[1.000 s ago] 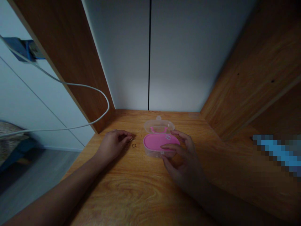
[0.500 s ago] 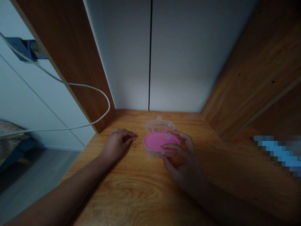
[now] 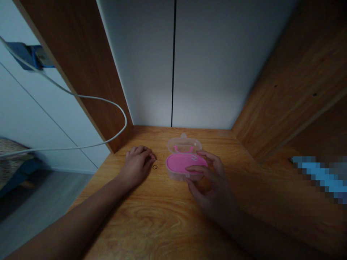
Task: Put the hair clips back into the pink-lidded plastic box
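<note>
My left hand (image 3: 139,163) rests on the wooden tabletop, thumb and forefinger pinched on a small shiny piece, perhaps a ring; the fingers mostly hide it. Just below those fingertips lies a thin dark ring (image 3: 154,167). To the right sits an oval plastic box (image 3: 176,176) with clear sides and a pink inner tray (image 3: 179,162), a ring-like pale item lying at the tray's right end. The clear lid (image 3: 170,145) with a pink handle is flipped back behind it. My right hand (image 3: 210,180) grips the box's right end, thumb at the front, fingers over the tray and far side.
White cabinet doors (image 3: 151,72) stand behind the wooden tabletop (image 3: 141,216). A brown panel (image 3: 73,68) rises at the left and a wooden side (image 3: 282,83) at the right. A white cable (image 3: 124,117) loops in from the left. A blurred-out blue patch (image 3: 320,173) lies far right.
My left fingers have curled in more and the small shiny piece is now mostly covered by them. My right hand and the box have stayed put.
</note>
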A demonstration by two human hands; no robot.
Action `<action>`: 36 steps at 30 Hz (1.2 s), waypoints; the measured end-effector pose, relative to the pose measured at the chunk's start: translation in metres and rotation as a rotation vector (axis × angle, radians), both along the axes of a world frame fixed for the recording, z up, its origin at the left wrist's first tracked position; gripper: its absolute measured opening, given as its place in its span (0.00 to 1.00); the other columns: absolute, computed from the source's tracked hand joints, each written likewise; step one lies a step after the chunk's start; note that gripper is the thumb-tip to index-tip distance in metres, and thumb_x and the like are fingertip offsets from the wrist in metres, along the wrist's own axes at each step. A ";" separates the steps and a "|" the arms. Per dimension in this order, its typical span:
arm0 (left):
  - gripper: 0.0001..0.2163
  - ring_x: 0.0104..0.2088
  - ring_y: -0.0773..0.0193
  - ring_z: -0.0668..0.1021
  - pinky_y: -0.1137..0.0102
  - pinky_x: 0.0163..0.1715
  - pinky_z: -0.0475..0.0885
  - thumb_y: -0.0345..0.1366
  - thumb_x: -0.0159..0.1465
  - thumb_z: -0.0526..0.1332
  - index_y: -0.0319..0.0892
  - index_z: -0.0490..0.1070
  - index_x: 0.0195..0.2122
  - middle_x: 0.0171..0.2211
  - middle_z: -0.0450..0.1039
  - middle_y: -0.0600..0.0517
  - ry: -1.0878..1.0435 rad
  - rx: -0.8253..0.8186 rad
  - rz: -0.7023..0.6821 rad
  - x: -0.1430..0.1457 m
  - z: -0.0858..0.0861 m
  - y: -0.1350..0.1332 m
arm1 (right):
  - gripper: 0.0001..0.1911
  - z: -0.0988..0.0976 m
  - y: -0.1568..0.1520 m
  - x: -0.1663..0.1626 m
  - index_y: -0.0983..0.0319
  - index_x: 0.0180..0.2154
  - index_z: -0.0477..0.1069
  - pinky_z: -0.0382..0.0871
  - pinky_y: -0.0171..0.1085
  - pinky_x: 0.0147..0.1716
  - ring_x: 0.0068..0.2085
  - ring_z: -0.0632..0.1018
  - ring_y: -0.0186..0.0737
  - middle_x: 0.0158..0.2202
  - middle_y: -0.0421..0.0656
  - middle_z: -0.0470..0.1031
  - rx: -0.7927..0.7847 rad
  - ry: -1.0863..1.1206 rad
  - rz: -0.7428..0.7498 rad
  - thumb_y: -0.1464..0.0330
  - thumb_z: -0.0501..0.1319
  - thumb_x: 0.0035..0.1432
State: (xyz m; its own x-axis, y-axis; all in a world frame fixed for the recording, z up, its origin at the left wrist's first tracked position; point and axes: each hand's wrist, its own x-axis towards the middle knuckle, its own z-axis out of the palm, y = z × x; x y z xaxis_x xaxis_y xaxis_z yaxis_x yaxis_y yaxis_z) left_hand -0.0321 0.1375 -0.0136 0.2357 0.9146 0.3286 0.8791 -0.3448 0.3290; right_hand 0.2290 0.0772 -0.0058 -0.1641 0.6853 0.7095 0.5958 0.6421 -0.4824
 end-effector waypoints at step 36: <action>0.12 0.31 0.63 0.77 0.66 0.31 0.74 0.22 0.59 0.64 0.44 0.71 0.41 0.31 0.78 0.52 -0.578 0.280 -0.689 0.056 0.026 -0.077 | 0.11 0.019 -0.012 0.003 0.54 0.39 0.75 0.71 0.47 0.47 0.44 0.80 0.43 0.35 0.35 0.83 0.259 -0.121 0.302 0.71 0.70 0.54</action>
State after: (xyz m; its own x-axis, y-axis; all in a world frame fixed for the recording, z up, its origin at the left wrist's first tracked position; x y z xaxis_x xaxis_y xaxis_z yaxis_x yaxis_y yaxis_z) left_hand 0.0240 0.0603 0.0121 0.4270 0.5041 0.7507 0.1782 -0.8608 0.4767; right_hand 0.2322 0.0648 0.0134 -0.4230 0.3953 0.8154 0.4048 0.8875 -0.2202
